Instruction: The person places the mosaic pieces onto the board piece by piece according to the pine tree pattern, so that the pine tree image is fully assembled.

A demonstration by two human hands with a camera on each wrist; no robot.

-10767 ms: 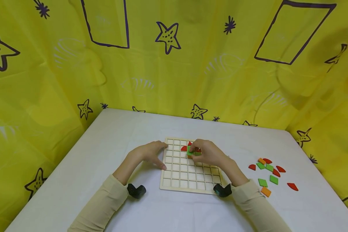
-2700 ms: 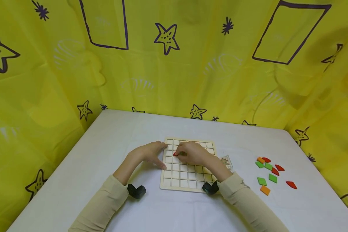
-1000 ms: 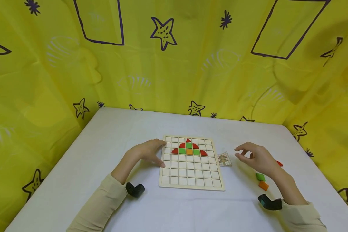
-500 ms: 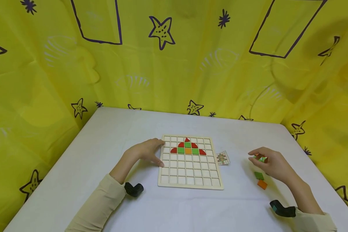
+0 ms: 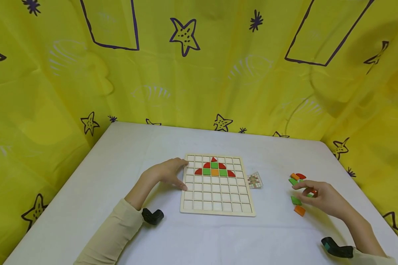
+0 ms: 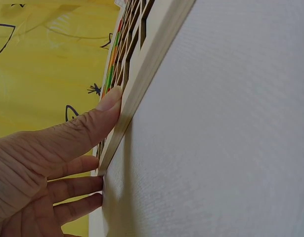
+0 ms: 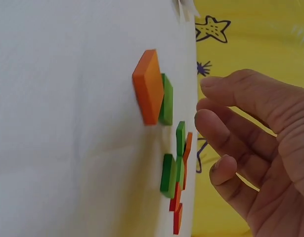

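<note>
A wooden grid board (image 5: pixel 217 197) lies mid-table. In its upper cells sit a red triangle (image 5: pixel 213 159), green squares, an orange square (image 5: pixel 215 172) and red quarter-round tiles. My left hand (image 5: pixel 166 173) rests at the board's left edge, thumb and fingers spread apart; the left wrist view has the thumb (image 6: pixel 109 101) against the rim. To the right, my right hand (image 5: pixel 325 198) hovers over loose tiles with nothing in its bent fingers, partly hiding some. Below it are a green tile (image 5: pixel 296 200) and an orange tile (image 7: pixel 149 89).
A small card printed with a grid pattern (image 5: pixel 254 180) lies against the board's right side. Beyond the right fingertips are another orange tile (image 5: pixel 294 176) and a red tile (image 5: pixel 300 176). A yellow patterned curtain (image 5: pixel 185 92) surrounds the white table (image 5: pixel 146 147).
More red and green tiles sit on the board than at first. My right hand, which held a red tile there, has let go and moved right over the loose tiles. My left hand stays put.
</note>
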